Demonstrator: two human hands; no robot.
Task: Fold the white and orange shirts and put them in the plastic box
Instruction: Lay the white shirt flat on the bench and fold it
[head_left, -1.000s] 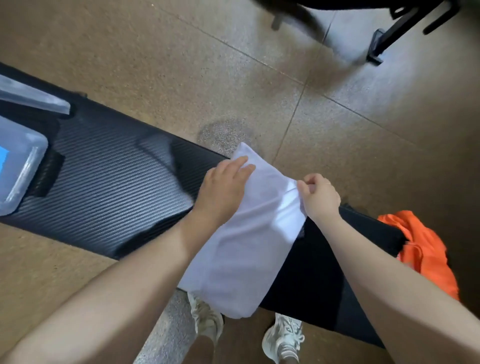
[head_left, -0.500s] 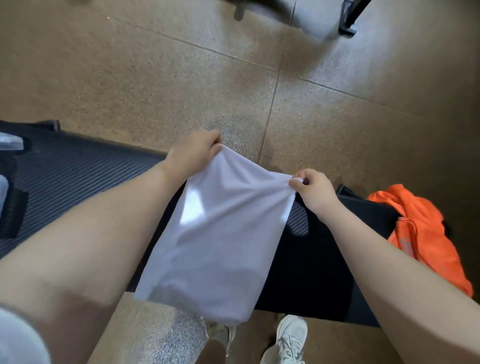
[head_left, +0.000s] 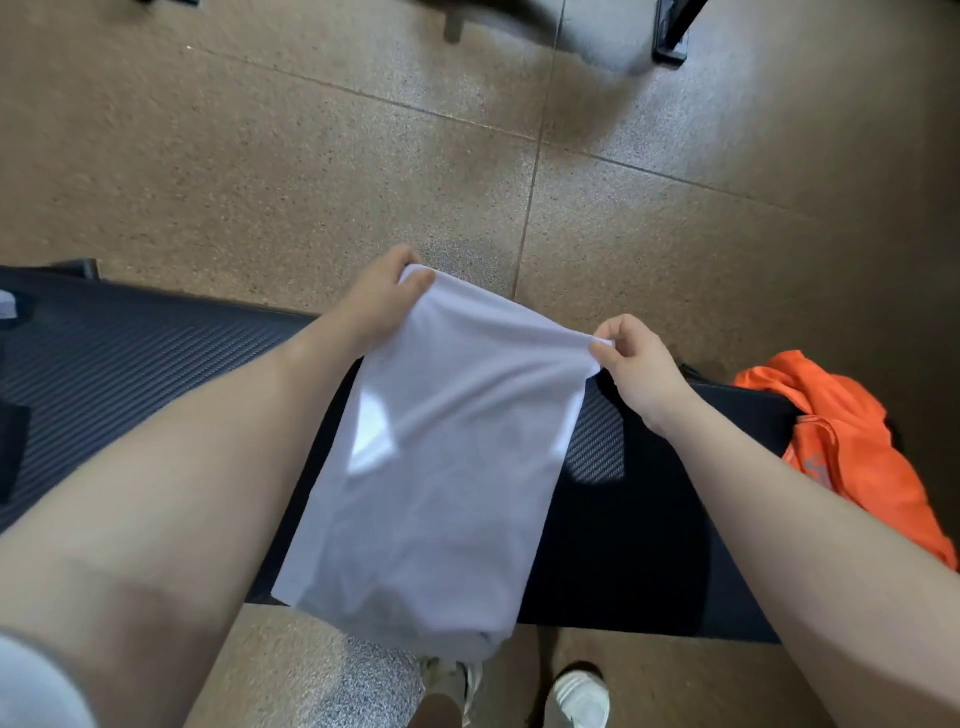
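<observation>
Over black bench (head_left: 649, 545) | white shirt (head_left: 441, 467) folded, hanging | left grip (head_left: 382, 301), right grip (head_left: 636, 364) pinching top corners

Left hand (head_left: 382, 296), forearm extended forward, pinches the far left corner of the white shirt (head_left: 436, 467). Right hand (head_left: 636, 364), fingers curled, pinches the opposite corner, wrist slightly bent.
</observation>
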